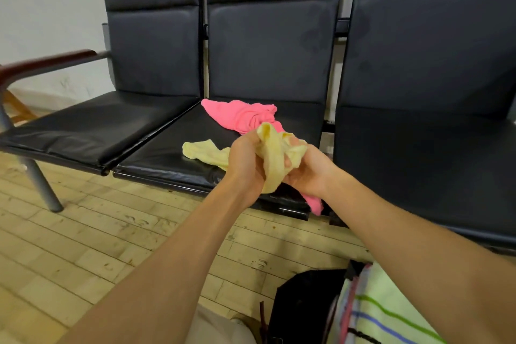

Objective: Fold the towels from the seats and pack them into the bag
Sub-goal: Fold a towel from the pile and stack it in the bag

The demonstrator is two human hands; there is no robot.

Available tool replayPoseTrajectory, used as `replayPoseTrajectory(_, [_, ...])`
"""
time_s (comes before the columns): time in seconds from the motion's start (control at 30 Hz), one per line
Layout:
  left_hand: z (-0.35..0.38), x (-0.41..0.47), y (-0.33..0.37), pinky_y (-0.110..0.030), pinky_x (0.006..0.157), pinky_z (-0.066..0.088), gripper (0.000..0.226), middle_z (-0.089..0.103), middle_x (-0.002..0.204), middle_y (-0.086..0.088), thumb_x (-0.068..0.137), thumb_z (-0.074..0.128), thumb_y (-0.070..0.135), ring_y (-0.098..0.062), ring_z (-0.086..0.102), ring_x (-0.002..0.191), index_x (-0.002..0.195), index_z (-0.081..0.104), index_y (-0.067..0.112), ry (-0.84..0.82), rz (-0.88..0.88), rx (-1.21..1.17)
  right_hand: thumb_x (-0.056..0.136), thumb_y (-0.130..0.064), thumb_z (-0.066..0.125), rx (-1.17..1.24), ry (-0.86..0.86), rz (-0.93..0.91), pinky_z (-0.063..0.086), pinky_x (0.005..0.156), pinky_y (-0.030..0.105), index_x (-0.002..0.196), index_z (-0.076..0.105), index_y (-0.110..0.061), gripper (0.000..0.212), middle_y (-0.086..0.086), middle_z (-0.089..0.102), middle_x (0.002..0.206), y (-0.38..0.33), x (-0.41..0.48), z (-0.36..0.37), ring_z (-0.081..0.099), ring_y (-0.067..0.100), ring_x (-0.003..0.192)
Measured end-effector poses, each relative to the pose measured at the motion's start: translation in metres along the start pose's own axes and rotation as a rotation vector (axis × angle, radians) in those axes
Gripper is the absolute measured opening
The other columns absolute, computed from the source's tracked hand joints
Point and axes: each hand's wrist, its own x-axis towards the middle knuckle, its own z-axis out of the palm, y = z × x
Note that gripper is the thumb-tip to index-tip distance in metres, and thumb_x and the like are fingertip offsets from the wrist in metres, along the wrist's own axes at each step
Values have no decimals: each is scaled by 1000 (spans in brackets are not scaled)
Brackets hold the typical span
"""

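A pale yellow towel (272, 153) is bunched between both hands above the front of the middle seat (167, 148). My left hand (245, 162) grips it from the left, and my right hand (310, 173) grips it from the right with fingers curled into the cloth. One end of the yellow towel trails left onto the seat. Behind it a crumpled pink towel (243, 114) lies on the same seat, and part of it hangs over the front edge under my right hand. A black bag (304, 304) stands open on the floor at the bottom right.
Three black padded seats form a bench; the left seat (92, 126) and right seat (418, 153) hold nothing. A wooden armrest (47, 61) sticks out at the far left. A striped light-green cloth (385, 310) lies beside the bag. The floor is pale wood boards.
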Motion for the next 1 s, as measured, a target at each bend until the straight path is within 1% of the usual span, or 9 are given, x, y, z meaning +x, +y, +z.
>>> replayPoseTrajectory(0.07, [3,-1,-1,-35,72,49,25,59,69,-13,93,46,18,-25,57,65,74,59,7,8,3,21,96,-17,57,-96,61,-14,58,63,34,123,60,-2,32,23,64,116,-9,5,6,65,26,83])
replayPoseTrajectory(0.17, [7,-1,1,-30,70,49,20,63,61,-5,93,43,11,-21,65,65,79,57,10,91,162,44,97,-1,48,-96,19,-180,55,65,32,105,61,-4,16,16,63,94,-38,-1,18,64,23,74])
replayPoseTrajectory(0.27, [8,2,2,-33,80,49,18,64,63,-1,90,46,10,-16,64,63,81,61,11,256,226,31,100,-2,43,16,-18,-385,55,84,38,117,59,-8,24,12,65,113,-70,-9,18,65,25,99])
replayPoseTrajectory(0.4, [10,10,-6,-39,92,48,19,58,77,-3,93,41,11,-18,59,75,96,60,11,343,89,102,99,-2,46,65,119,-408,51,94,48,130,56,-7,33,16,63,125,-89,-22,1,63,31,110])
replayPoseTrajectory(0.5, [19,11,-14,-39,92,48,20,63,100,-9,98,39,20,-22,60,87,105,56,13,273,-34,118,98,-2,47,226,101,-449,51,93,52,131,54,-5,34,18,62,125,-106,-39,-11,62,34,112])
replayPoseTrajectory(0.6, [35,12,-21,-40,96,49,39,61,115,-14,101,39,32,-29,62,106,129,48,6,171,-100,90,98,-6,47,363,53,-473,51,88,53,129,56,-7,32,17,63,125,-120,-62,-20,62,35,112])
replayPoseTrajectory(0.73, [63,13,-30,-44,103,42,62,52,133,-20,98,44,46,-32,56,115,146,30,10,5,-165,-139,101,-10,39,413,28,-521,52,76,46,109,62,-5,25,15,68,103,-126,-92,-36,65,31,97])
replayPoseTrajectory(0.87, [88,18,-44,-43,87,51,51,59,127,-13,98,43,45,-29,61,110,137,45,13,-95,-172,-285,96,-10,40,419,6,-583,58,75,39,103,64,-6,26,11,70,95,-125,-115,-72,69,28,88])
replayPoseTrajectory(1.0, [105,33,-59,-41,85,56,42,62,123,-17,97,52,23,-30,65,104,134,47,4,1,-189,-340,94,-11,43,323,4,-583,55,77,37,80,65,-11,26,6,66,79,-116,-140,-123,65,23,76])
